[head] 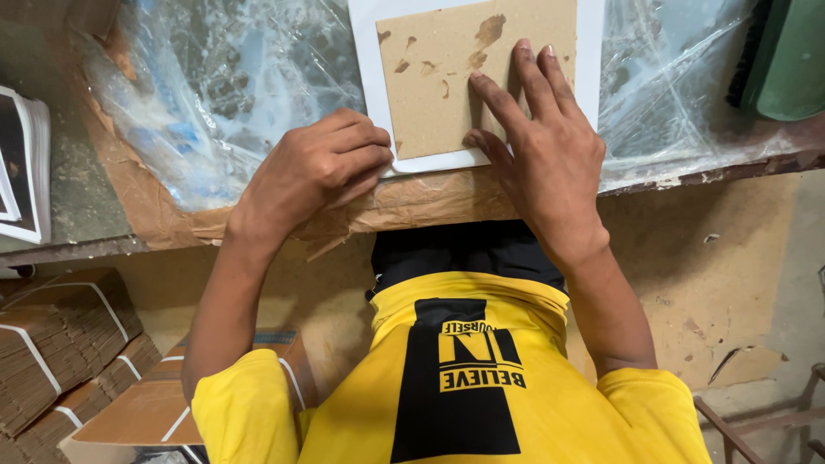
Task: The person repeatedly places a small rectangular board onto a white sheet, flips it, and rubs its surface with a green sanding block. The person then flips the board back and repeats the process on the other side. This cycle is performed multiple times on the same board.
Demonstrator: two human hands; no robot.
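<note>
A brown cardboard square [447,69] with darker stains lies on a larger white sheet [365,77] at the near edge of the workbench. My right hand [537,146] rests flat on the cardboard's lower right part, fingers spread and pressing down. My left hand [314,167] is curled at the sheet's lower left corner, fingertips on the white edge; whether it pinches the edge I cannot see.
Crumpled clear plastic [223,86] covers the bench on both sides of the sheet. Brown paper [412,202] wraps the bench edge. A stack of printed sheets [21,163] lies far left. Strapped bundles of flat cardboard [60,344] sit on the floor at lower left. A green object [791,60] stands at top right.
</note>
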